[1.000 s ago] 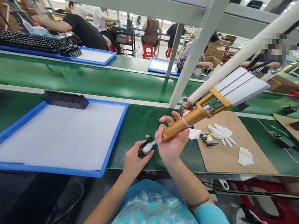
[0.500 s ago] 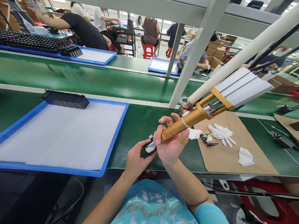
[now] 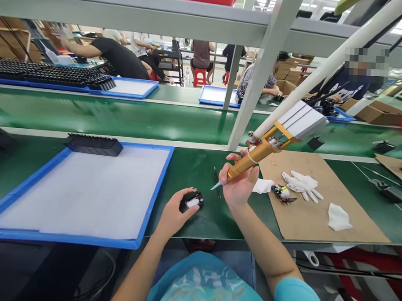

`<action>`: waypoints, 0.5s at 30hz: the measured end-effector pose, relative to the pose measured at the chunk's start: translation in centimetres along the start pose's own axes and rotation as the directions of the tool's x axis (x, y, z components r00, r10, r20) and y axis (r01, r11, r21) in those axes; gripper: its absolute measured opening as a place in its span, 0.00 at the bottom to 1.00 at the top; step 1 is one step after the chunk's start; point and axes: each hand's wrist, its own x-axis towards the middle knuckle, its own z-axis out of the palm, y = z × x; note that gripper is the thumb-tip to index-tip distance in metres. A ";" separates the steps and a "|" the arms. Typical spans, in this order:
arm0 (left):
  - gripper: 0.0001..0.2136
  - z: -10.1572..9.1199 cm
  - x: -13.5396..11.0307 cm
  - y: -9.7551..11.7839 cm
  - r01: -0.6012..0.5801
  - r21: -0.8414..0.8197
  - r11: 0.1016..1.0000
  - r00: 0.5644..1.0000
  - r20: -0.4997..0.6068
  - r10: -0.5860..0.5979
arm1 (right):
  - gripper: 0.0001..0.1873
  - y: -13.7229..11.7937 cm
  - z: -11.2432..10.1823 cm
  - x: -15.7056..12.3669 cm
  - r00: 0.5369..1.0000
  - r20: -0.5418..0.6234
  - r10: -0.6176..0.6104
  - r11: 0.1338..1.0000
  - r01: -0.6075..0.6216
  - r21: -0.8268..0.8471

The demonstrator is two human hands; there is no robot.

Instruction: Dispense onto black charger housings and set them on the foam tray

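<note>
My left hand (image 3: 175, 213) grips a small black part with a white patch (image 3: 193, 201), held low over the green bench (image 3: 193, 172). My right hand (image 3: 238, 185) is wrapped round the gold barrel of a glue dispenser gun (image 3: 250, 161); its pale blue tip (image 3: 215, 186) points left and stands a little right of the part, not touching it. A white tube (image 3: 312, 80) and a flat white block (image 3: 302, 120) run up and right from the gun. Thin black tweezers (image 3: 215, 181) lie on the bench behind the tip.
A blue-rimmed tray with a white liner (image 3: 84, 187) lies at left, a row of black parts (image 3: 93, 144) on its far edge. At right a cardboard sheet (image 3: 305, 219) carries white gloves (image 3: 302, 182), a small circuit part (image 3: 281, 192) and a tissue (image 3: 338, 217). Other people work at benches behind.
The dispenser tip has pulled away to the right of the part. My left hand has lowered the part toward the bench. The view has tilted slightly upward.
</note>
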 end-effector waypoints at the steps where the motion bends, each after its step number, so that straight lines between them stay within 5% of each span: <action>1: 0.21 -0.2 0.4 0.2 0.024 -0.067 0.997 0.999 0.025 -0.022 | 0.20 0.1 -0.4 0.5 1.000 0.001 -0.013 1.000 0.013 -0.017; 5: 0.22 -0.4 1.9 1.5 0.110 -0.227 0.968 0.988 0.129 -0.082 | 0.19 0.2 -2.1 1.9 0.999 -0.027 -0.045 0.996 0.043 -0.079; 9: 0.17 -0.5 1.6 2.4 0.012 -0.045 0.999 0.990 0.140 -0.006 | 0.21 -0.1 -3.5 2.4 0.996 -0.070 -0.053 0.991 0.043 -0.130; 15: 0.12 0.3 0.5 1.9 -0.200 0.178 0.963 0.979 -0.009 0.205 | 0.21 -0.4 -4.2 2.2 0.996 -0.067 -0.056 0.988 0.045 -0.148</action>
